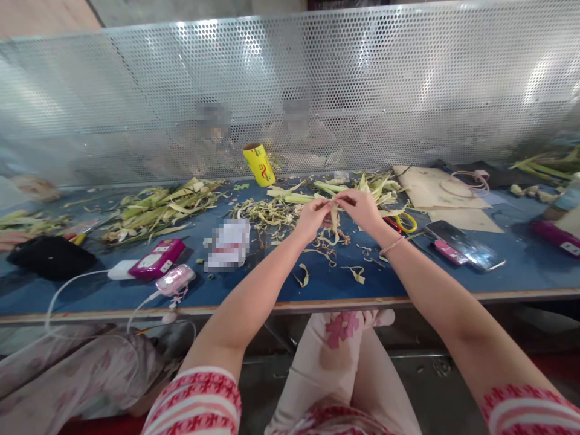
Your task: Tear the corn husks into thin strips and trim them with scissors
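Over the middle of the blue table, my left hand [313, 219] and my right hand [360, 207] meet with fingertips pinched. Both grip a pale, dry-looking plant strip [335, 219] that hangs down between them. Fingers partly cover its upper end. Just behind and left of my hands lies a heap of small plant scraps [267, 217]. Longer green stalks [376, 184] rest behind my right hand. Yellow-handled scissors [409, 223] lie to the right of my right wrist, partly hidden. Loose peelings [357, 275] are scattered nearer the table's front edge.
A yellow roll [260, 164] stands tilted by the perforated metal screen [362, 90]. Leafy stalks [167, 205], a purple power block [158, 258] with cables and a black item [52, 257] lie left. Right are a phone [466, 244] and cardboard [439, 187]. Someone's leg [81, 374] is at left.
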`<action>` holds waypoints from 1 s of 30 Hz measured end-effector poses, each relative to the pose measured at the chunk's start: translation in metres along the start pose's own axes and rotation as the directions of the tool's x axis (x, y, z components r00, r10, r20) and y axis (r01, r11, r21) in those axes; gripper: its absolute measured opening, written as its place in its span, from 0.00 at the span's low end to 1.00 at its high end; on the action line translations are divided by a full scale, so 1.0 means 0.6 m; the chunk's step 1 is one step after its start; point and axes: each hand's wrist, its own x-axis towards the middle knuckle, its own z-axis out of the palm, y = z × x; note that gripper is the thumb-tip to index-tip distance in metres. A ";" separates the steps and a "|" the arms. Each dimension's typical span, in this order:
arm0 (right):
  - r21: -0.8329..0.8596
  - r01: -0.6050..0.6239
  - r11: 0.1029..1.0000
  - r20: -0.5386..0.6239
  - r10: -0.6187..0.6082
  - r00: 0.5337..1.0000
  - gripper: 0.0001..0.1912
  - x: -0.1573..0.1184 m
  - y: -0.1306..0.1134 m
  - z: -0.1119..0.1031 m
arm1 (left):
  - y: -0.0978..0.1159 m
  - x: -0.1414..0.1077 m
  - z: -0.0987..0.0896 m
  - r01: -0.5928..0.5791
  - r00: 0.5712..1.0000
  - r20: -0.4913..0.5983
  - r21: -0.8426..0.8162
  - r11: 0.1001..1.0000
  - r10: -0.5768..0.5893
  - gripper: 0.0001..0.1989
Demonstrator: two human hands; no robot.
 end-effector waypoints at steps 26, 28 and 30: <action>0.559 -0.279 0.781 0.126 0.252 0.959 0.12 -0.001 0.011 0.024 | -0.022 0.022 -0.019 -0.331 0.938 -0.026 0.219 0.918 0.344 0.02; 0.534 -0.264 0.803 0.107 0.245 0.964 0.11 -0.001 0.011 0.024 | -0.020 0.020 -0.018 -0.332 0.939 -0.021 0.218 0.918 0.345 0.02; 0.524 -0.261 0.810 0.093 0.250 0.964 0.10 0.000 0.010 0.023 | -0.016 0.017 -0.017 -0.341 0.936 -0.010 0.214 0.916 0.351 0.02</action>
